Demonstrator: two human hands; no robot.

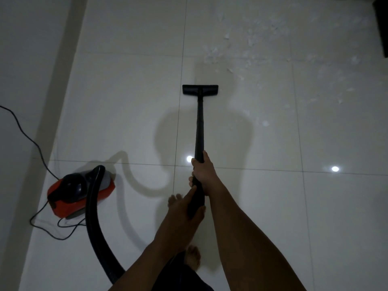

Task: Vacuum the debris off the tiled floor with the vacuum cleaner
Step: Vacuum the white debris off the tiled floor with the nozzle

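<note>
Head: left hand (185, 208), right hand (203, 175) grip wand (199, 122).

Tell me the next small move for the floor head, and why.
Probably push the wand forward and slightly right. Its floor head sits flat on tile that looks clean, while the white debris starts just ahead of the head's right end and spreads further right across the tiled floor. A short diagonal stroke should bring the nearest flakes under it.
</note>
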